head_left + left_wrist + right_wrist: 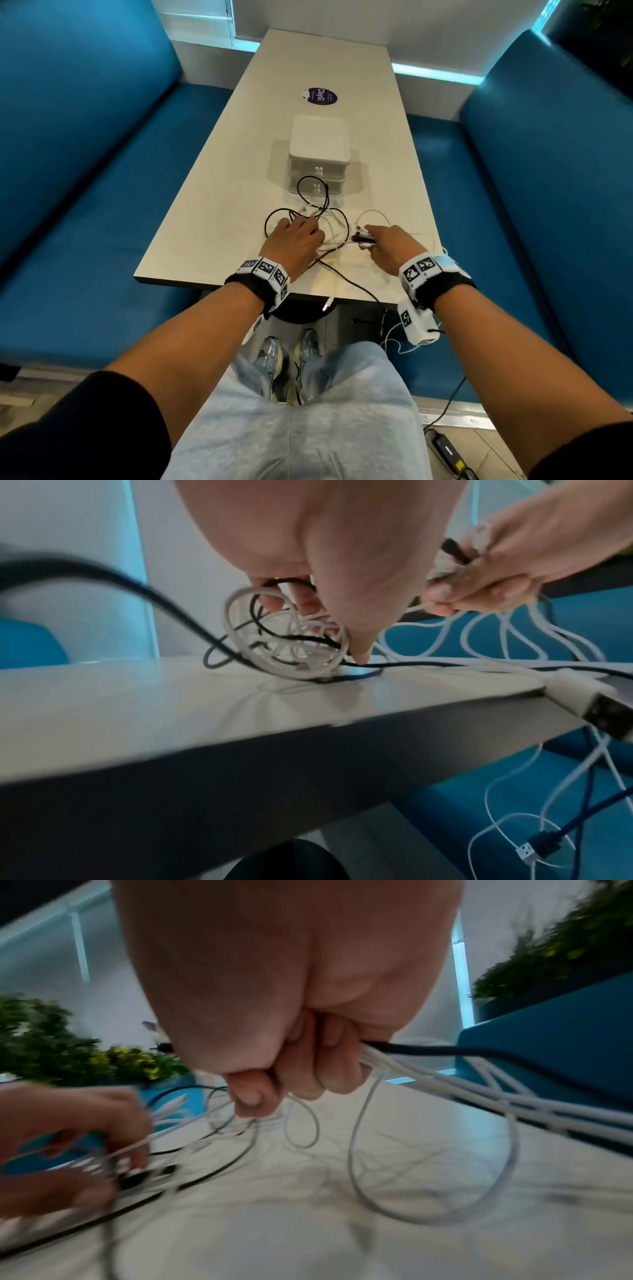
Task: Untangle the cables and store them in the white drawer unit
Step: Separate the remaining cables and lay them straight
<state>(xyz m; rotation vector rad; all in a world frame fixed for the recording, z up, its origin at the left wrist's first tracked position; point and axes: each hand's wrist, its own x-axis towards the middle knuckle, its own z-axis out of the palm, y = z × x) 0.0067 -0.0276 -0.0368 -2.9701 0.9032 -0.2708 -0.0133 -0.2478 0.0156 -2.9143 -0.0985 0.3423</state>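
A tangle of black and white cables (320, 214) lies on the white table (219, 205) just in front of the white drawer unit (319, 144), whose two drawers are closed. My left hand (310, 233) sits on the tangle. In the left wrist view its fingers (274, 601) hook into the cable loops (284, 642) and the thumb tip presses a black cable onto the table. My right hand (368, 240) grips a bundle of white cables and one black cable (445, 1080) in a fist (284, 1085), just right of the tangle.
Cable ends hang over the table's near edge (352, 284), among them a white USB plug (589, 704). Blue benches (102, 171) flank the table on both sides. A purple sticker (320, 96) lies beyond the drawer unit. A power adapter (448, 448) lies on the floor.
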